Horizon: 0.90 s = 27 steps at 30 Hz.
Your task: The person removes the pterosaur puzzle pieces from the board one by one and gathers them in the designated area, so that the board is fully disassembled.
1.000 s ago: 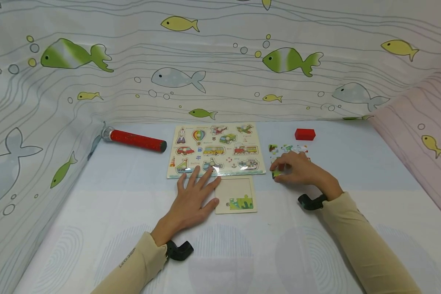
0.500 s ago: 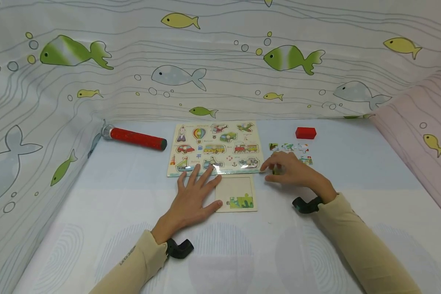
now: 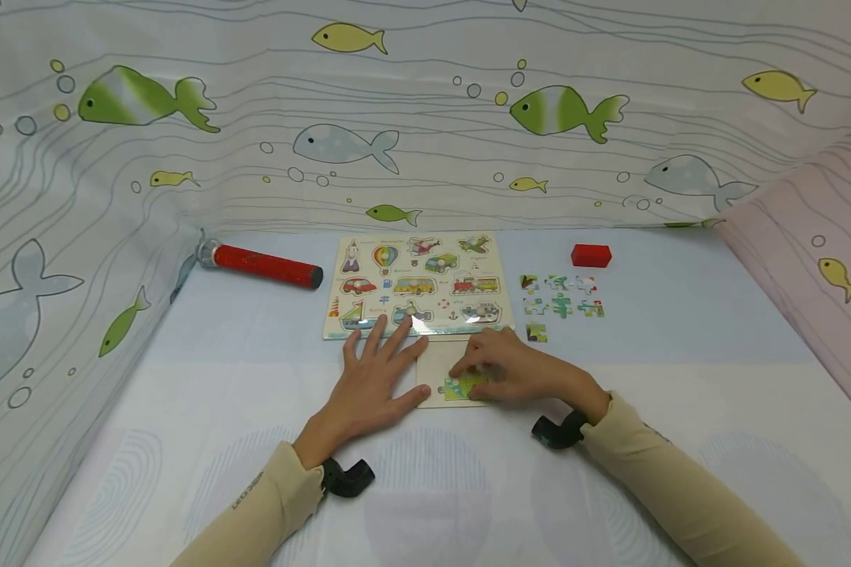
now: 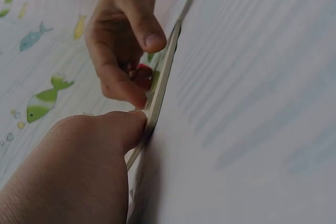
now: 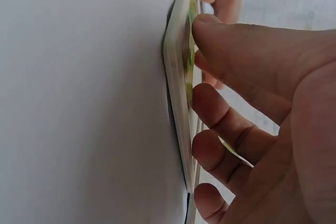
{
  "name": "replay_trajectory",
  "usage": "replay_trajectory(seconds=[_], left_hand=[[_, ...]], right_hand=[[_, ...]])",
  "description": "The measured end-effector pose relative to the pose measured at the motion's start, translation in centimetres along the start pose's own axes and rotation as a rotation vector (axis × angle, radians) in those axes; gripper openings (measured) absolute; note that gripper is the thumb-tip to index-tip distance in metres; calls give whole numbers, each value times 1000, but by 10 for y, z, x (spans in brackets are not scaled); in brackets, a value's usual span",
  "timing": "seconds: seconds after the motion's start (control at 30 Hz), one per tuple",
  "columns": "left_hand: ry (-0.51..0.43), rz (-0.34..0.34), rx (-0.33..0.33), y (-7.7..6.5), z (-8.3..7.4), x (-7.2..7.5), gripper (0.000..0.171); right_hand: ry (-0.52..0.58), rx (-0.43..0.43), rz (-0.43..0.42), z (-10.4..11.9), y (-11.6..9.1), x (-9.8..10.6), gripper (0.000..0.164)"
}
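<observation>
In the head view, my left hand (image 3: 372, 382) lies with spread fingers, its fingertips on the lower edge of the vehicle puzzle board (image 3: 414, 285). Its thumb rests at the left edge of the small wooden puzzle tray (image 3: 431, 354). Over the tray's right side is my right hand (image 3: 510, 364), fingers loosely bent and thumb apart from them. Green jigsaw pieces (image 3: 461, 387) sit joined in the tray's lower right, partly hidden beneath the right hand. Seen from the right wrist, the thumb and fingertips come right down at the pieces (image 5: 190, 72) and the tray's rim (image 5: 176, 51).
Several loose jigsaw pieces (image 3: 561, 305) lie in rows right of the vehicle board. Behind them sits a red block (image 3: 591, 255). A red tube-shaped object (image 3: 265, 265) rests at the back left. Fish-patterned cloth (image 3: 425, 110) rises behind the table.
My right hand has moved left and down from the loose pieces to the tray, uncovering those pieces. My left hand has stayed in place.
</observation>
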<state>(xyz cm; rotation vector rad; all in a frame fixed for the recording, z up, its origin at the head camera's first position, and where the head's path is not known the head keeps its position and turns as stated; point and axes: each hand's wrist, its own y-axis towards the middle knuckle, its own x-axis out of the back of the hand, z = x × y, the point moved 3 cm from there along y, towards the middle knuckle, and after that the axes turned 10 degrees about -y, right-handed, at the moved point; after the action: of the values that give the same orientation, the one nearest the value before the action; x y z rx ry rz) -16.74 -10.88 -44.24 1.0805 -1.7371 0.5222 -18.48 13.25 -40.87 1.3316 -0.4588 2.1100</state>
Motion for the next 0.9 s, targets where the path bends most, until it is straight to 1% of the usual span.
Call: replay_trajectory(seconds=[0.1, 0.27, 0.43, 0.5, 0.63, 0.77, 0.9], left_hand=[[-5, -4, -14, 0, -1, 0, 72], [-15, 0, -64, 0, -2, 1, 63], [-23, 5, -108, -1, -4, 1, 56], [-21, 9, -109, -2, -4, 1, 56], [-9, 28, -86, -1, -3, 0, 63], [0, 42, -72, -1, -4, 0, 69], [3, 44, -72, 0, -4, 0, 71]], right_hand=[[-7, -5, 8, 1, 1, -3, 29], [-33, -28, 4, 2, 1, -1, 28], [-19, -44, 2, 3, 1, 0, 28], [-6, -35, 6, 2, 1, 0, 27], [7, -29, 20, 2, 2, 0, 26], [5, -38, 27, 3, 1, 1, 26], [7, -50, 29, 4, 1, 0, 25]])
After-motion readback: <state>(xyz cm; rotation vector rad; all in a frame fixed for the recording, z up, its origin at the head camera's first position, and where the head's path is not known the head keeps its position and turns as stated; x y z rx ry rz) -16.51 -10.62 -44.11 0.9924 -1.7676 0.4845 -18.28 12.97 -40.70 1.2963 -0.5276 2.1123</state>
